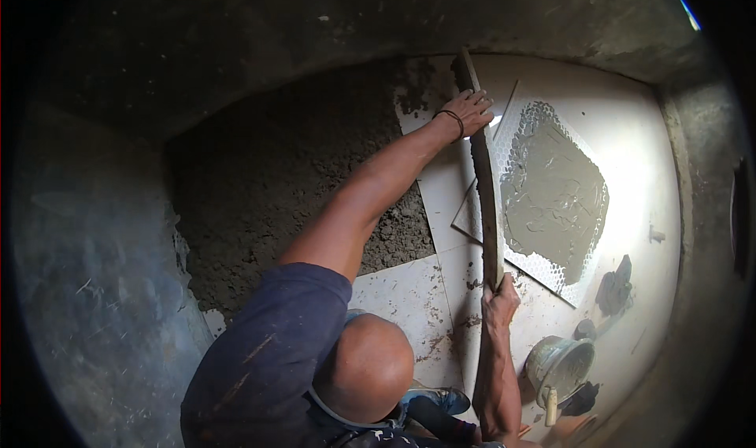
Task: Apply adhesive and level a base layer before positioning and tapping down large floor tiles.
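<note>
A long, straight screed board [487, 204], its side crusted with mortar, runs from the far wall toward me. My left hand [469, 112] is closed over its far part, fingers across the top. Around the near end, my right hand [501, 297] is wrapped in a fist. Left of the board spreads a bed of dark, crumbly mortar [299, 164], smoother at the back and rougher at the front. Right of it lies a tile with a white honeycomb back [512, 133], coated in the middle with wet grey cement paste [555, 200].
Laid pale floor tiles [394, 294] carry mortar crumbs. A bucket [539, 365] stands at the lower right with a wooden handle [551, 407] sticking out. A grey rag-like lump [614, 286] lies by the right wall. Bare cement walls [102, 251] enclose the floor. My bent knee [368, 369] is below.
</note>
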Tool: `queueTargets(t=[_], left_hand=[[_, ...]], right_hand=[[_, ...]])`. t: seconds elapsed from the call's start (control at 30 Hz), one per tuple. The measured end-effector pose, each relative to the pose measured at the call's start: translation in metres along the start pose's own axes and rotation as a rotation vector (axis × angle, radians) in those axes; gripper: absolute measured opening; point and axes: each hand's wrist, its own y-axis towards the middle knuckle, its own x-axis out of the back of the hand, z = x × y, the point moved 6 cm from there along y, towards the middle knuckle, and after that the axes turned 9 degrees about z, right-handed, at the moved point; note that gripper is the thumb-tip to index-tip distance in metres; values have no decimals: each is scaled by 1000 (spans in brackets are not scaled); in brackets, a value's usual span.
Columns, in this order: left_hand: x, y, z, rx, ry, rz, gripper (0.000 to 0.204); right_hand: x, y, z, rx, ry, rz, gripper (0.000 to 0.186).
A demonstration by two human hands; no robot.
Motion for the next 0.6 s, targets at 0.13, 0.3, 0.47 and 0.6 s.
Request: queueTargets(t=[0.13, 0.3, 0.47, 0.6], left_hand=[[-30, 14, 7, 53, 22, 102, 26], [-59, 18, 31, 51, 11, 163, 24], [-26, -69, 77, 47, 36, 323, 21], [8, -134, 94, 33, 122, 623, 34]], right_hand=[[-17, -2, 11, -81, 32, 37, 23], [-27, 8, 21, -75, 38, 100, 22], [-47, -10, 58, 69, 103, 243, 24], [-55, -35, 82, 132, 144, 267, 20]])
